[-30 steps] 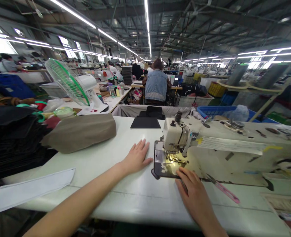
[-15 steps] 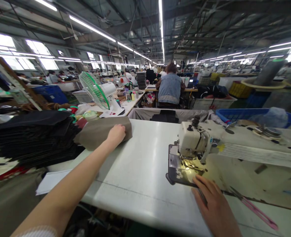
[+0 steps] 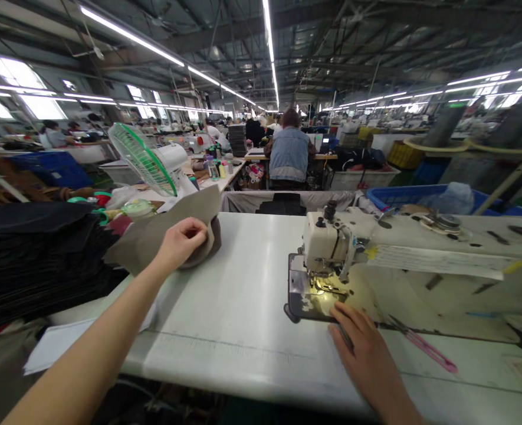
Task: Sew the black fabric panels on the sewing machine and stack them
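The cloth (image 3: 139, 241) lies on the table (image 3: 243, 307) left of centre in the frame, its near-right edge curled and one layer raised. The left hand (image 3: 181, 241) has that layer pinched between thumb and bent fingers, the grip closed.

Progress, in judgement: picking up is begun but incomplete, since the rest of the cloth lies down. Sewing is not yet begun on this piece; it is well apart from the machine (image 3: 387, 289), right of centre, whose foot (image 3: 329, 288) is lit.

The right hand (image 3: 362, 345), lower right, rests loosely curved at the machine's near edge; a slim dark item shows under its fingers, nature and hold undetermined. Scissors (image 3: 431, 352) lie beside it. A black stack (image 3: 30, 254) stands at far left.
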`<action>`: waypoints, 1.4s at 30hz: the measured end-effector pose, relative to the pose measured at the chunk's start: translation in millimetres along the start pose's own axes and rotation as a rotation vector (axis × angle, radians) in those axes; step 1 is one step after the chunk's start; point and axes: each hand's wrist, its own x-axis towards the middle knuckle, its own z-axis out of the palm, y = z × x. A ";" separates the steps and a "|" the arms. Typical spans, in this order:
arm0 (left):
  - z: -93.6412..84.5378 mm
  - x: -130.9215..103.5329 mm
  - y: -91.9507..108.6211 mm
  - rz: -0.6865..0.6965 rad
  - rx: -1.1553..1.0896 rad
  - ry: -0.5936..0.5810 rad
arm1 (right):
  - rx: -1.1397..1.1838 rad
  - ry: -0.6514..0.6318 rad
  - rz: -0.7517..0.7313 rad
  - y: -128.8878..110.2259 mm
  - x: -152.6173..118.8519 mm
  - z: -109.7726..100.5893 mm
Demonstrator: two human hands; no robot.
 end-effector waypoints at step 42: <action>33.6 -167.9 46.1 0.482 -0.521 -0.626 | 0.847 -0.313 0.414 -42.2 27.8 -80.6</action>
